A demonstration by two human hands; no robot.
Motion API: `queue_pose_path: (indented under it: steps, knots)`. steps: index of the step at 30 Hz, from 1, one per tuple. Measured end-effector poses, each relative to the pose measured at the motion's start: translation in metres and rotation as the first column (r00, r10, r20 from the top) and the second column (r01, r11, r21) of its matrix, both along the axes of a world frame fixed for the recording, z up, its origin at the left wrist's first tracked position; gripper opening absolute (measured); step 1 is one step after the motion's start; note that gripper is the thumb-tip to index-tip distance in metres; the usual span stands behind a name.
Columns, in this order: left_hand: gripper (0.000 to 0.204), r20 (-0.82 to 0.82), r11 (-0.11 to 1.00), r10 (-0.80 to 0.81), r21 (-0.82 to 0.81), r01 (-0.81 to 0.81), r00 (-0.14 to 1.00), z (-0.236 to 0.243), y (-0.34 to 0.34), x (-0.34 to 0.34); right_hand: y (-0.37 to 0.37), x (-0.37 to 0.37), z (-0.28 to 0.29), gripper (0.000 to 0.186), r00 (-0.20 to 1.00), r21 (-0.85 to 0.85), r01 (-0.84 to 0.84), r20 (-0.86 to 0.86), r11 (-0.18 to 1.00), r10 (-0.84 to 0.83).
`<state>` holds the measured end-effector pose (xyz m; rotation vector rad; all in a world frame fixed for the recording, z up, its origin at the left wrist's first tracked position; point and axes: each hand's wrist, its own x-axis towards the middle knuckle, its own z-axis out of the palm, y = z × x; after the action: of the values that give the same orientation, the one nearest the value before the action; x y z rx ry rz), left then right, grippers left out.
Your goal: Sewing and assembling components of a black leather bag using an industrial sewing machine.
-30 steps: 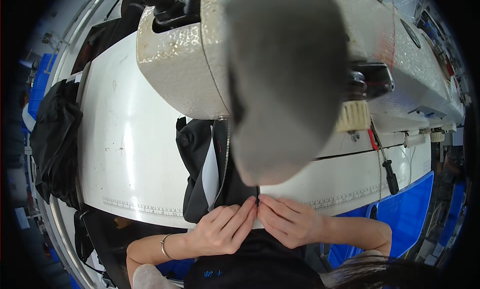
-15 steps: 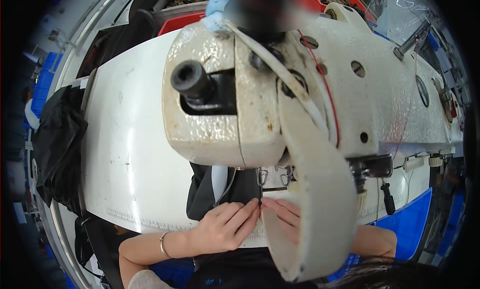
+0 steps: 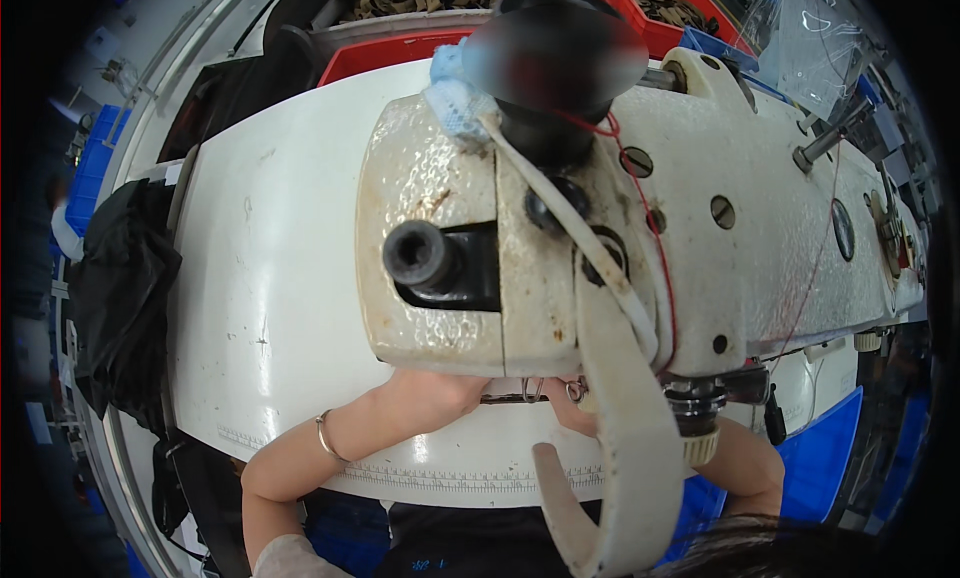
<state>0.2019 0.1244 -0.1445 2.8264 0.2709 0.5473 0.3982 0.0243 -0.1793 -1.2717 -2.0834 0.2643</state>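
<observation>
A cream sewing machine (image 3: 440, 343) fills the middle of the view, its head standing over the white table (image 3: 260, 268). My left hand (image 3: 437, 398) reaches under the front of the head, its fingertips hidden behind the casing. Just right of the needle area is my right hand (image 3: 572, 412), mostly covered by the curved cream arm (image 3: 640, 478) hanging off the machine. Small wire thread guides (image 3: 532, 390) show between the two hands. Whether either hand holds anything cannot be seen. Red thread (image 3: 668, 278) runs down the machine's front.
Black fabric (image 3: 125, 288) hangs over the table's left end. Red bins (image 3: 395, 56) stand beyond the machine, with tan and dark pieces behind them. A blue bin (image 3: 825, 463) is at the lower right. A printed ruler strip (image 3: 420, 475) follows the near table edge.
Both hands have moved away from me, under the machine head. The black cloth that lay at my fingers is out of sight. The machine appears lower and further right in view.
</observation>
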Motion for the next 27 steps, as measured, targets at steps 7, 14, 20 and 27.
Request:
queue_pose_path:
  steps: [7, 14, 20, 27]
  knots:
    - [0.031, -0.016, 0.848, 0.235, -0.485, -0.213, 0.972, 0.001, -0.004, -0.002, -0.001, -0.005, -0.005, 0.007, 0.961, 0.405, 0.015, 0.245, 0.914, -0.125]
    - [0.031, 0.081, 0.999, 0.024, -0.032, -0.022, 0.996, -0.005, -0.015, -0.005, -0.025, 0.009, 0.000, 0.026, 0.856, -0.092, 0.003, 0.516, 0.996, 0.045]
    - [0.026, 0.061, 0.998, -0.046, -0.047, 0.049, 0.997, -0.035, -0.014, -0.015, -0.029, 0.010, -0.001, 0.016, 0.923, 0.063, 0.026, 0.383, 0.998, -0.048]
    - [0.028, 0.066, 0.995, -0.078, 0.074, 0.073, 0.995, -0.049, -0.009, -0.024, -0.022, 0.010, 0.008, 0.016, 0.874, 0.188, 0.026, 0.472, 0.982, -0.114]
